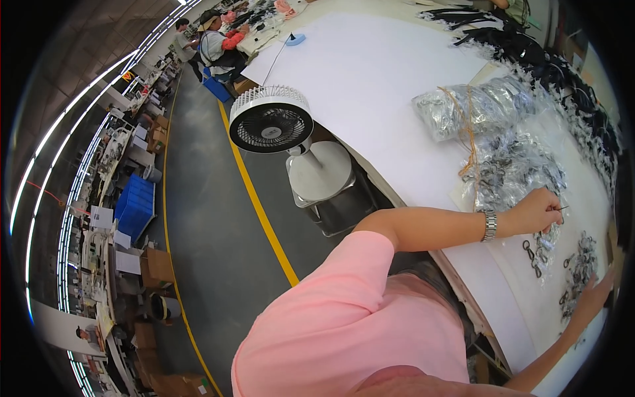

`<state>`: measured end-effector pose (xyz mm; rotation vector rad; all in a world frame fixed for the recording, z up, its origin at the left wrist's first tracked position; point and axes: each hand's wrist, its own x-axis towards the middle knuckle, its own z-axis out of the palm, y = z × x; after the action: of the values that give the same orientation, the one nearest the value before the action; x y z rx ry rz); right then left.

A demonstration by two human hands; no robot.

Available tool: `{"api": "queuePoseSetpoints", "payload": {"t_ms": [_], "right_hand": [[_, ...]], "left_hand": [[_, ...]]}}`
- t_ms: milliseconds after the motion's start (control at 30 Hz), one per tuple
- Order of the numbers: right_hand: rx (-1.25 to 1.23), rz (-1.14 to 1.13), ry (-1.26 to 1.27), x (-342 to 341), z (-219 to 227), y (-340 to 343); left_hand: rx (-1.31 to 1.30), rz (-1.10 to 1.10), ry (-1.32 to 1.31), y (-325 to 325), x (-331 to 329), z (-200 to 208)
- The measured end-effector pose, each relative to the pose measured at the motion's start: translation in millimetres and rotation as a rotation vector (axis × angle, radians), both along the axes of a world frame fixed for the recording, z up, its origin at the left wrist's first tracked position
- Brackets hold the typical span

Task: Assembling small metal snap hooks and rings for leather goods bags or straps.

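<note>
My left hand [533, 212], with a metal watch [489, 225] on its wrist, is closed in a pinch above the white table [370, 79]. A small thin dark thing sticks out from its fingertips, too small to name. Just below it lie a few dark metal snap hooks [532, 259]. My right hand [597, 291] is at the far right rim, beside a loose pile of small metal hooks [581, 268]. Its fingers are too blurred and cut off to read. Beyond my left hand lies a clear plastic bag of metal pieces [509, 165].
A larger clear plastic package [469, 109] with orange string [471, 149] lies farther back. Black straps [522, 53] are heaped along the far right edge. A white fan [271, 122] stands left of the table. Other people [221, 43] are at the far end.
</note>
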<state>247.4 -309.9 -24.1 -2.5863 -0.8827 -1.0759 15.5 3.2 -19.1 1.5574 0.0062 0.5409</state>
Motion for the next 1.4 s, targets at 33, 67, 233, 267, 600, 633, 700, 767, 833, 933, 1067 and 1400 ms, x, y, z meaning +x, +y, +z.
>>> {"api": "queuePoseSetpoints", "payload": {"t_ms": [33,67,233,267,600,633,700,767,833,933,1067,1400], "right_hand": [[-0.015,0.106,0.090,-27,7,22],[-0.040,0.208,0.172,-69,15,54],[-0.207,0.569,0.380,-155,-24,152],[-0.205,0.570,0.374,-156,-34,158],[0.004,0.534,0.355,-141,-36,163],[0.064,0.515,0.388,-140,-37,165],[0.055,0.577,0.280,-148,-29,173],[0.042,0.644,0.174,-155,-23,174],[-0.054,0.551,0.351,-156,-20,171],[-0.093,0.635,0.107,-146,-27,168],[-0.141,0.680,0.118,-149,-23,169],[-0.026,0.631,0.247,-148,-21,155]], "left_hand": [[-0.012,0.015,-0.013,0,2,-2],[-0.013,0.019,-0.013,0,2,-2],[0.112,0.127,-0.098,5,3,-9],[0.116,0.129,-0.104,7,6,-12],[0.062,0.131,-0.055,5,-5,9],[0.069,0.126,-0.042,5,-3,13],[0.182,0.155,-0.131,9,5,21],[0.292,0.191,-0.216,15,11,28],[0.421,0.173,-0.254,20,16,34],[0.333,0.193,-0.214,22,16,19],[0.368,0.243,-0.117,22,13,-10],[0.351,0.205,-0.140,11,17,-9]]}}
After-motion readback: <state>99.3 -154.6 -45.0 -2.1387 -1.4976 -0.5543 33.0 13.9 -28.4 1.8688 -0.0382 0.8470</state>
